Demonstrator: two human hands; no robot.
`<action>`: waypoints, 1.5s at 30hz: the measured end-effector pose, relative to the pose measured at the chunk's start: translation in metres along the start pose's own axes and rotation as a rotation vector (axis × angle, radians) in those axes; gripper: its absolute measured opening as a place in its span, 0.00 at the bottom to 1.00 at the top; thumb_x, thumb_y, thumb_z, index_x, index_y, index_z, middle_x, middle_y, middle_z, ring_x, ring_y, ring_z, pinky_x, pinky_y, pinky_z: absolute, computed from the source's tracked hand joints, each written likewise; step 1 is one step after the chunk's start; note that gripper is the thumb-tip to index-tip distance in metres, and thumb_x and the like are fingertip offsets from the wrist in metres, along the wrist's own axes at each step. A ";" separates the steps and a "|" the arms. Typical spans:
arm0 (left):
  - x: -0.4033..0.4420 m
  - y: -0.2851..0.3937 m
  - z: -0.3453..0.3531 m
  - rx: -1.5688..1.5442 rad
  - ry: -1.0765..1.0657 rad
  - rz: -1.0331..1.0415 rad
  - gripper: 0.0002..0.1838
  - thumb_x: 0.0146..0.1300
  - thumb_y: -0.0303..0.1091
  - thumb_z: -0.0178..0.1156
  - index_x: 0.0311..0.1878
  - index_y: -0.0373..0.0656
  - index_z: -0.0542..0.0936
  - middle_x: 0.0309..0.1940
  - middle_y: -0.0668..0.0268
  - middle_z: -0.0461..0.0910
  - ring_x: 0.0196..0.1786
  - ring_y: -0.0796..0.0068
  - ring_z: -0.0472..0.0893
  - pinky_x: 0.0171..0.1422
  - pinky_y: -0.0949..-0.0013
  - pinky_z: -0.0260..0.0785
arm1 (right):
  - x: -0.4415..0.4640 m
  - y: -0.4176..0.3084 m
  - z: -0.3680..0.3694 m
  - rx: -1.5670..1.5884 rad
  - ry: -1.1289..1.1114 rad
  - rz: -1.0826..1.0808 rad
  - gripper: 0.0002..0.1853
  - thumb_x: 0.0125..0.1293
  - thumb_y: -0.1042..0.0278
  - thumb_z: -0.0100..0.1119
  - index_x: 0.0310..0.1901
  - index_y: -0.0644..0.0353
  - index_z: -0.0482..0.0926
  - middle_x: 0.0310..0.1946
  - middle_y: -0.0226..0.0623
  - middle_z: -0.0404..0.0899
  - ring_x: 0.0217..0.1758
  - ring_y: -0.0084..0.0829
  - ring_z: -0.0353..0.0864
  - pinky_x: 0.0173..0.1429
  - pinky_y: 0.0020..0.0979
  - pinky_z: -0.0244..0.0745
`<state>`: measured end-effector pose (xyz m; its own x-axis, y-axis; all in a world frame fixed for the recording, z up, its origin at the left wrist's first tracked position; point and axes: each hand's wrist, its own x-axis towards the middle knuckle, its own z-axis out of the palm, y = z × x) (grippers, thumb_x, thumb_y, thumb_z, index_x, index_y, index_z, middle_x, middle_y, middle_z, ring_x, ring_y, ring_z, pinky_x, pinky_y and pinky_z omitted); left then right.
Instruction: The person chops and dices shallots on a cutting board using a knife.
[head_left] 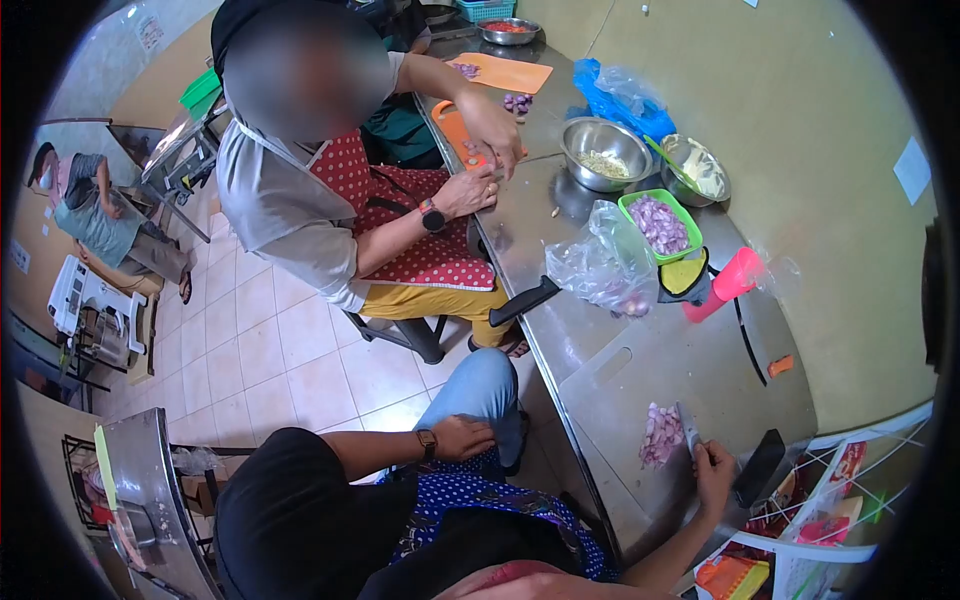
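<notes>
My right hand (712, 472) is closed around the handle of a knife (687, 424), its blade pointing away from me. The blade lies beside a small heap of chopped shallots (660, 436) on a clear cutting board (598, 378). My left hand (462, 438) rests flat on my thigh, holding nothing. Just right of my right hand is a black oblong object (760, 468). Farther up the table, a plastic bag (600, 258) and a green basket of chopped shallots (660, 222) sit close together.
A co-worker (300, 200) sits ahead on the left, hands over an orange board (452, 128). Metal bowls (604, 150), a blue bag (620, 100) and a pink cup (738, 274) line the wall side. A black knife handle (524, 300) juts over the table edge. A white rack (810, 550) stands at right.
</notes>
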<state>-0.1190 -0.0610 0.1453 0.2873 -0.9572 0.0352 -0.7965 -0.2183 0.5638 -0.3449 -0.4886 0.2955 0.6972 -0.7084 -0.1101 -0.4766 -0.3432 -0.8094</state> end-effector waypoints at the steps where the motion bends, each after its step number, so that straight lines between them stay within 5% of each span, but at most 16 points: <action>1: 0.002 -0.002 0.001 -0.019 -0.011 -0.013 0.13 0.73 0.45 0.50 0.47 0.47 0.76 0.37 0.60 0.78 0.36 0.55 0.82 0.38 0.55 0.76 | 0.000 0.000 0.000 -0.006 0.005 -0.010 0.14 0.64 0.68 0.60 0.23 0.65 0.72 0.17 0.28 0.70 0.22 0.19 0.67 0.28 0.27 0.60; 5: 0.004 -0.003 0.005 0.014 0.072 0.039 0.12 0.73 0.44 0.51 0.45 0.47 0.76 0.35 0.60 0.78 0.34 0.55 0.82 0.36 0.55 0.76 | 0.003 0.006 -0.004 -0.031 -0.023 -0.039 0.14 0.67 0.66 0.59 0.24 0.60 0.74 0.18 0.24 0.70 0.21 0.16 0.68 0.24 0.22 0.61; 23: 0.012 0.004 0.005 0.022 0.062 0.047 0.11 0.72 0.42 0.52 0.44 0.43 0.75 0.36 0.57 0.79 0.39 0.53 0.83 0.40 0.54 0.77 | -0.001 0.008 0.002 -0.087 0.045 -0.022 0.13 0.62 0.68 0.62 0.25 0.68 0.73 0.18 0.31 0.70 0.26 0.22 0.67 0.33 0.30 0.65; 32: 0.013 0.000 0.009 -0.024 0.101 0.072 0.12 0.72 0.41 0.53 0.44 0.41 0.75 0.36 0.56 0.79 0.39 0.53 0.82 0.42 0.54 0.77 | 0.003 0.018 0.003 -0.089 0.034 -0.114 0.14 0.66 0.66 0.60 0.23 0.62 0.75 0.17 0.25 0.71 0.20 0.16 0.69 0.25 0.23 0.62; 34: 0.013 -0.002 0.010 -0.012 0.067 0.056 0.12 0.72 0.41 0.53 0.44 0.41 0.76 0.36 0.56 0.79 0.38 0.53 0.82 0.41 0.54 0.77 | 0.001 0.012 0.002 -0.059 0.031 -0.004 0.14 0.63 0.67 0.61 0.25 0.67 0.74 0.18 0.31 0.71 0.25 0.22 0.68 0.32 0.30 0.65; 45: 0.014 -0.003 0.011 -0.013 0.085 0.088 0.12 0.72 0.42 0.52 0.42 0.42 0.75 0.35 0.57 0.77 0.37 0.53 0.82 0.39 0.54 0.76 | 0.000 0.005 0.001 -0.068 0.018 -0.012 0.15 0.63 0.65 0.62 0.24 0.67 0.74 0.18 0.29 0.71 0.25 0.21 0.68 0.32 0.29 0.65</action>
<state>-0.1185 -0.0754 0.1353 0.2614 -0.9528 0.1545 -0.8137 -0.1314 0.5662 -0.3467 -0.4891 0.2911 0.6935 -0.7149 -0.0896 -0.5040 -0.3924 -0.7694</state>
